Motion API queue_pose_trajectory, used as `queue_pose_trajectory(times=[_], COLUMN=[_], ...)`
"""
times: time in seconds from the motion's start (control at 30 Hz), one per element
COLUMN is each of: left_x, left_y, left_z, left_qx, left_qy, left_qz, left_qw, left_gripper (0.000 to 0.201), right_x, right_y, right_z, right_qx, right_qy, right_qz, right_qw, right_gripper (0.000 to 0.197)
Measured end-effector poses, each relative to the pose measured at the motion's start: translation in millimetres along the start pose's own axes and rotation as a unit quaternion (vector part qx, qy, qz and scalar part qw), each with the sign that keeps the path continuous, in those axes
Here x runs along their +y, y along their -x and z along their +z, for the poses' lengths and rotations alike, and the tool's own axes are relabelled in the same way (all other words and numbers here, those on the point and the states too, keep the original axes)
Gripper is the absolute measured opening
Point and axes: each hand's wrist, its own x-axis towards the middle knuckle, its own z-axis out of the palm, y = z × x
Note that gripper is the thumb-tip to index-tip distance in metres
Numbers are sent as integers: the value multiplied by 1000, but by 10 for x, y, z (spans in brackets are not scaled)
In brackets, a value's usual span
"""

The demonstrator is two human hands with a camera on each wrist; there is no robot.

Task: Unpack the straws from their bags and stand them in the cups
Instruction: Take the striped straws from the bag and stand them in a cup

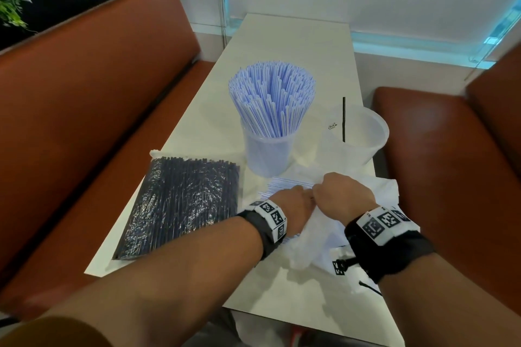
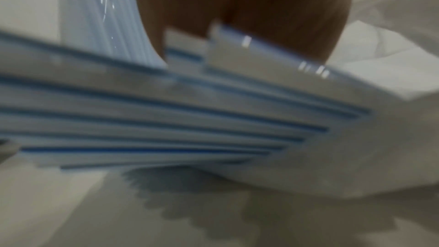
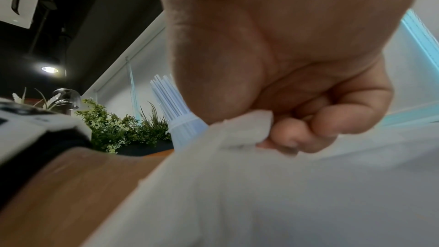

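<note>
We see the blue-striped straws (image 1: 287,186) in their clear bag (image 1: 310,236) at the table's (image 1: 296,36) six o'clock, left hand (image 1: 293,204) and right hand (image 1: 342,194) pinching the plastic, the right wrist view alone showing curled fingers (image 3: 332,117) on film.

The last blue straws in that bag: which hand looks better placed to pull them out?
Probably the left hand: its fingers already touch the blue-striped straws, while the right hand pinches the clear bag.
</note>
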Motion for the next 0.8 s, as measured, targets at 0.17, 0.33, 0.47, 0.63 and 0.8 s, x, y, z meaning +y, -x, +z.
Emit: queue_pose_trajectory(times=[0.17, 0.33, 0.47, 0.63, 0.8], left_x=[9, -245, -712, -1354, -1853], left_y=[-28, 109, 388, 781, 1068], left_z=[-28, -131, -187, -202, -158], left_qx=[35, 80, 116, 146, 159], left_qy=[-12, -103, -151, -151, -120], left_qz=[-14, -8, -20, -57, -147], left_qw=[999, 991, 982, 976, 969], left_gripper=[46, 25, 27, 24, 9], right_x=[-36, 60, 101, 130, 98], right_y=[23, -41, -105, -110, -120], right_z=[-56, 10, 77, 126, 208], right_qx=[-6, 10, 47, 53, 79], right_qy=[0, -57, -96, -126, -162], right_qz=[30, -3, -9, -18, -12], right_qw=[1000, 998, 994, 990, 983], right_gripper=[21, 19, 36, 41, 53])
